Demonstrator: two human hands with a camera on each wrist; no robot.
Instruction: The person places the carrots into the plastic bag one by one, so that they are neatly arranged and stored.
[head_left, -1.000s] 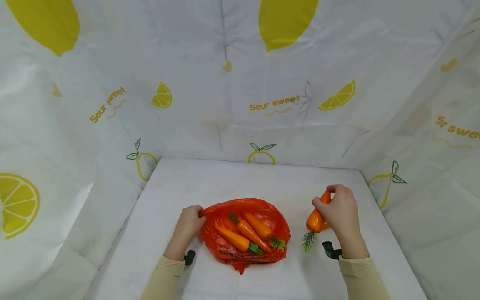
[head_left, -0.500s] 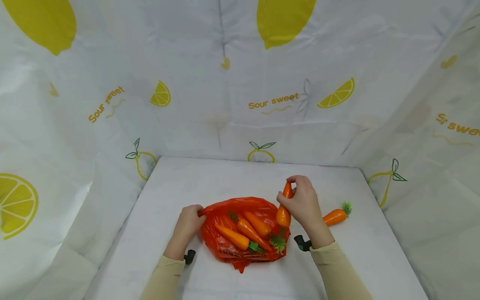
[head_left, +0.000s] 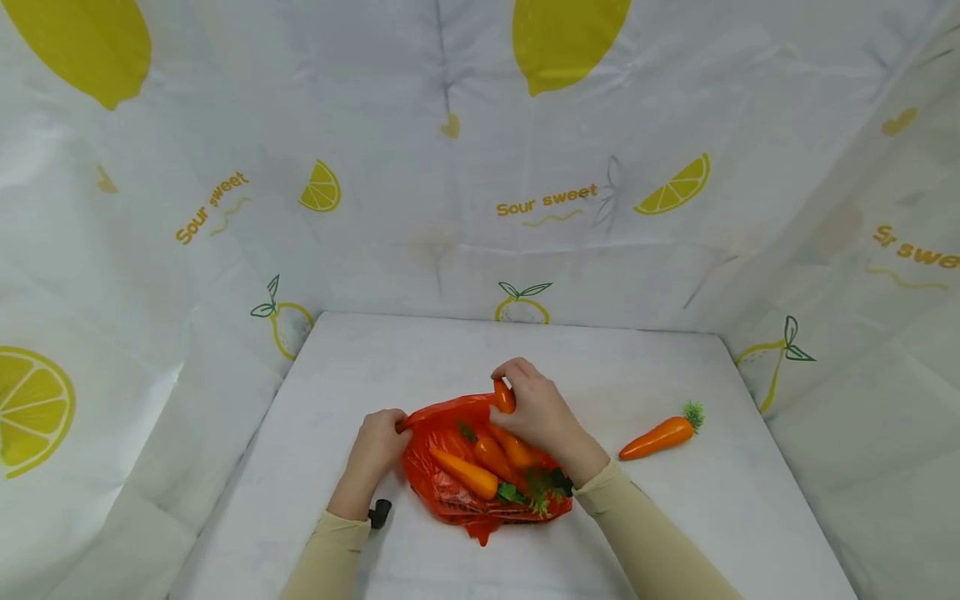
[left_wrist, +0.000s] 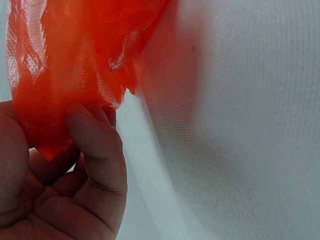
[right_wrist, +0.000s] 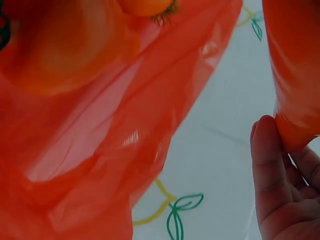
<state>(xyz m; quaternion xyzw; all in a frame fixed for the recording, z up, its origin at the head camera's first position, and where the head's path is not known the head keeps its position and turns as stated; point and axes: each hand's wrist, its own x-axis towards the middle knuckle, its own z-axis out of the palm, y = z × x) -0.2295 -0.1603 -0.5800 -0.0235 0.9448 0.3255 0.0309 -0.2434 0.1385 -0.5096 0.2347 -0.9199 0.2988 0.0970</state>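
Note:
My left hand pinches the left rim of a red plastic bag, which lies with its mouth spread; the left wrist view shows thumb and fingers around a fold of the bag. Over the bag's right side, my right hand grips a carrot near its tip, with the leafy end hanging toward the bag. In the right wrist view the held carrot is at the right edge, above the fingers. Inside the bag lie several carrots, among them an orange carrot with green leaves; my right hand partly hides the others.
Right of the bag, a single carrot with a green top lies on the white tabletop. A lemon-print sheet stands as walls behind and at both sides of the table.
My right hand has lifted a carrot from the right of the table and carried it left to above the bag. The other carrot there is now uncovered. My left hand stays on the bag rim.

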